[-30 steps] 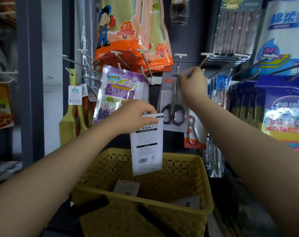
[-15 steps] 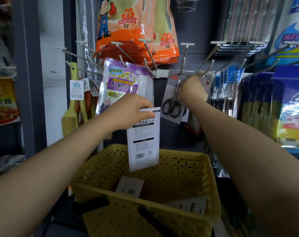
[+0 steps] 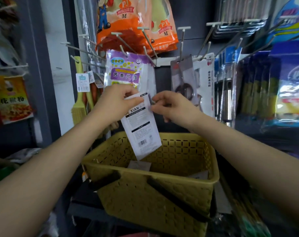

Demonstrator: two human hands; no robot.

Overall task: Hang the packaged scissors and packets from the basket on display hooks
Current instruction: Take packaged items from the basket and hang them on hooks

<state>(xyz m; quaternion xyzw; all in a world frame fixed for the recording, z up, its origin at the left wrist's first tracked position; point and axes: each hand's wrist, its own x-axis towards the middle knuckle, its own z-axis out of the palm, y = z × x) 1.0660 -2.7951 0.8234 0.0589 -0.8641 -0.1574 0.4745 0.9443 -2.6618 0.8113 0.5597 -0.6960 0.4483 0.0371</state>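
Observation:
A white packet with black print and a barcode [image 3: 141, 132] hangs tilted above the yellow basket [image 3: 162, 199]. My left hand [image 3: 116, 103] pinches its top left corner. My right hand [image 3: 172, 108] touches its top right edge with thumb and fingers. The packaged scissors [image 3: 183, 77] hang on a display hook [image 3: 182, 43] behind and above my right hand, free of both hands. Two more packets [image 3: 139, 165] lie in the bottom of the basket.
Metal display hooks stick out toward me across the panel. A purple-and-white packet [image 3: 126, 71], orange glove packs [image 3: 136, 24] and green brushes [image 3: 79, 103] hang on the left. Blue packs [image 3: 289, 86] and steel bottles [image 3: 226, 100] crowd the right.
My right hand let go of the scissors pack, which stays on its hook, and came down left to the white packet. My left hand lifted the packet slightly and tilted it.

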